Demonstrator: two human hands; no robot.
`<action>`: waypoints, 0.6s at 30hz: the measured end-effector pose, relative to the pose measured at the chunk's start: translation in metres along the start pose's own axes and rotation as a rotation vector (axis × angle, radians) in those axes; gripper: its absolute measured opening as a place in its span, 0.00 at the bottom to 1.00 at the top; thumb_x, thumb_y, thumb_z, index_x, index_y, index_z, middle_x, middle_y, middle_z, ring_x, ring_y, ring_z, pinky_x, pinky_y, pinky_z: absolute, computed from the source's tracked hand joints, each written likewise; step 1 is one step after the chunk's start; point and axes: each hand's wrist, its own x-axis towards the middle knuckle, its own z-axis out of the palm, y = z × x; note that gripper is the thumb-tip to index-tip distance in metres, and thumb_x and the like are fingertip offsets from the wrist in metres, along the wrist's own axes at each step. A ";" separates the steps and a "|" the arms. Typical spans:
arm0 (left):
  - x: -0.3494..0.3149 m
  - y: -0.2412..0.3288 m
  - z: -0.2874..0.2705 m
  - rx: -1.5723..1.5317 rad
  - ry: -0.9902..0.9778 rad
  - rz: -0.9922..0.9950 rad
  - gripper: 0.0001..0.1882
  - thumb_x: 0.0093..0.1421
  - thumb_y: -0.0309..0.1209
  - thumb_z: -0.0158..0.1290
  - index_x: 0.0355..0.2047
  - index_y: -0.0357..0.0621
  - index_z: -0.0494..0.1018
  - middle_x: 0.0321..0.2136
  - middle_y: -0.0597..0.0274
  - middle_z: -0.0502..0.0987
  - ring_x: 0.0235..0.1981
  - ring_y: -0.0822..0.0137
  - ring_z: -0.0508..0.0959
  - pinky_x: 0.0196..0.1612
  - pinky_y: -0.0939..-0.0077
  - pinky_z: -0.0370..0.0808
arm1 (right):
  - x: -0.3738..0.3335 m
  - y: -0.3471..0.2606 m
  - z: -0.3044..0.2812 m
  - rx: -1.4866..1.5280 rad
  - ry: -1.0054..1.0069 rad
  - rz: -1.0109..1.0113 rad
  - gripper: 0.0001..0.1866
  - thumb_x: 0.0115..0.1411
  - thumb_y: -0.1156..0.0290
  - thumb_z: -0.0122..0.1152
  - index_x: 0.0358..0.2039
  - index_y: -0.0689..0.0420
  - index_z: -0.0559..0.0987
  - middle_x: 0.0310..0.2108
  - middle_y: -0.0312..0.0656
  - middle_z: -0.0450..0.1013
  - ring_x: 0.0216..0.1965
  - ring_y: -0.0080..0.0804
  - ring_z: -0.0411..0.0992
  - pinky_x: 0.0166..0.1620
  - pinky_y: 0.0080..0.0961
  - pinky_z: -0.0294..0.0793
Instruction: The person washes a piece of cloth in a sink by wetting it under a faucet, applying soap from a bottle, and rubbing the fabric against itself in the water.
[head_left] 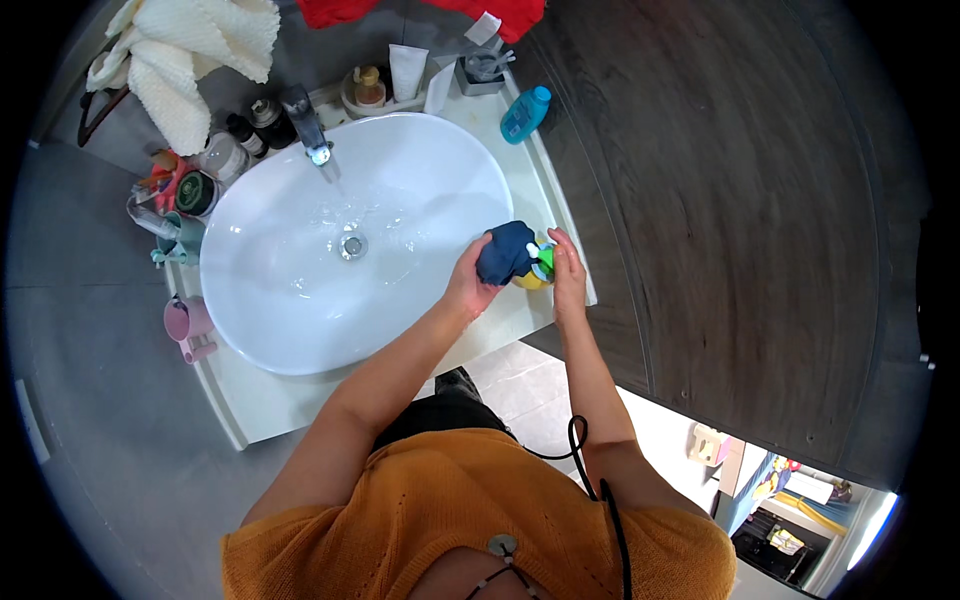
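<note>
My left hand (pixel 472 277) holds a bunched dark blue cloth (pixel 505 252) over the right rim of the white basin (pixel 240 320). Beside the cloth is a yellow bottle (pixel 533 281) with a green top, partly hidden by the cloth and fingers. My right hand (pixel 568 275) has its fingers closed at that green top. A small white blob (pixel 532 250) shows where the green top meets the cloth. Whether the bottle rests on the counter cannot be made out.
A dark faucet (pixel 303 122) rises behind the basin, where water pools round the drain. A blue bottle (pixel 526 115) stands at the counter's back right. A pink cup (pixel 187 320) is at the left edge, below several toiletries. Dark wood panelling (pixel 740 200) borders the right.
</note>
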 end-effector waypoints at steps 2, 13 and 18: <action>0.004 -0.001 -0.003 0.017 0.007 0.002 0.18 0.56 0.42 0.45 0.44 0.48 0.67 0.41 0.61 0.72 0.43 0.61 0.72 0.47 0.62 0.67 | -0.001 0.004 0.001 -0.009 0.003 -0.015 0.17 0.61 0.64 0.44 0.47 0.55 0.72 0.56 0.50 0.56 0.58 0.36 0.53 0.57 0.28 0.51; 0.000 0.009 -0.008 -0.214 0.022 -0.110 0.19 0.56 0.45 0.40 0.43 0.52 0.68 0.45 0.60 0.69 0.48 0.58 0.68 0.52 0.57 0.62 | -0.002 -0.011 -0.002 0.079 0.018 0.120 0.19 0.62 0.64 0.44 0.52 0.57 0.66 0.53 0.42 0.61 0.55 0.30 0.57 0.56 0.23 0.52; -0.005 0.015 -0.006 -0.221 0.026 -0.127 0.19 0.55 0.44 0.40 0.43 0.51 0.68 0.44 0.61 0.70 0.48 0.58 0.68 0.51 0.57 0.63 | -0.007 -0.010 -0.010 -0.135 -0.021 -0.071 0.19 0.62 0.66 0.43 0.53 0.57 0.64 0.52 0.41 0.62 0.54 0.28 0.58 0.56 0.23 0.53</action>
